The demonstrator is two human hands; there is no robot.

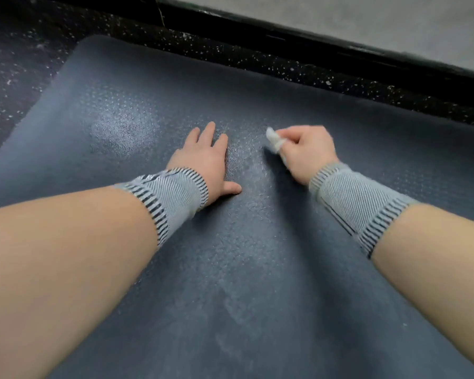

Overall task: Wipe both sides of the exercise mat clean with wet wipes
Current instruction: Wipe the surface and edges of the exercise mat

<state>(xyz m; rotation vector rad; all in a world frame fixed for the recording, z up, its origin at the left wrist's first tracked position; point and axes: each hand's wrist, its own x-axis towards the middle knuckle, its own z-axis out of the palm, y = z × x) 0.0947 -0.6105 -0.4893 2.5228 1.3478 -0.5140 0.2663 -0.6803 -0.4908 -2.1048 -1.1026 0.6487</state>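
**Wet wipe pinched in right hand over dark exercise mat**

Lying flat on the floor (17, 77): a dark blue-grey exercise mat (257, 269), filling most of the view, its rounded far-left corner showing against black rubber flooring flecked with white. Pale, shiny patches across the textured middle of the mat.

Right hand (307, 151), fingers curled, pinching a small white wet wipe (275, 140) that sticks out to the left of the grip and hangs down toward the mat; contact between wipe and mat not clear through the blur. Left hand (208, 162) just to the left, spread flat and pressing palm-down on the mat, thumb pointing right. A narrow strip of bare mat between the two hands.

Grey striped knitted wristbands (170, 198) on both wrists. Beyond the far mat edge, a black skirting strip (312, 47) running diagonally, then a pale grey wall (367, 17) at far right.
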